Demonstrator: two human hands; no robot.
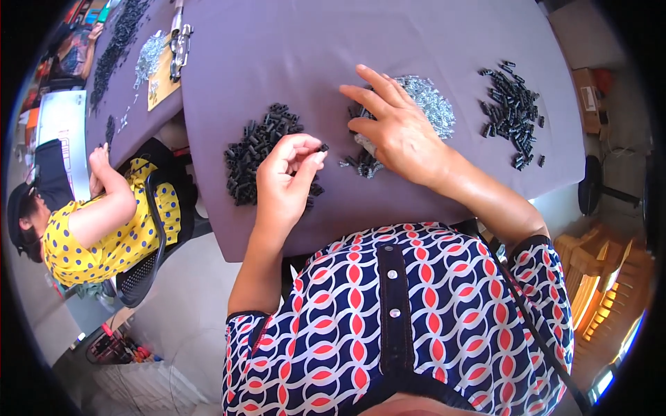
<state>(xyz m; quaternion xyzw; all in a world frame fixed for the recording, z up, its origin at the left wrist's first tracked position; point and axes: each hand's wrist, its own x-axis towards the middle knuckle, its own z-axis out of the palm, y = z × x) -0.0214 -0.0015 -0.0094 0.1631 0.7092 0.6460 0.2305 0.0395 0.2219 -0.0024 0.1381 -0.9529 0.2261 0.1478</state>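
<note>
Black piece (323, 148): partly hidden in the left hand (284, 172). Silvery pile (431, 104): partly covered by the right hand (406, 135). Far co-worker (73, 55): blurred, details too small to tell.

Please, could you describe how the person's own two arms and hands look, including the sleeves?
The left hand and right hand are without gloves, and I see no watch or bracelet. Both forearms are bare. The short left sleeve and right sleeve are navy with interlaced white wavy loops and red ovals, each finished with a plain dark band at the hem.
</note>
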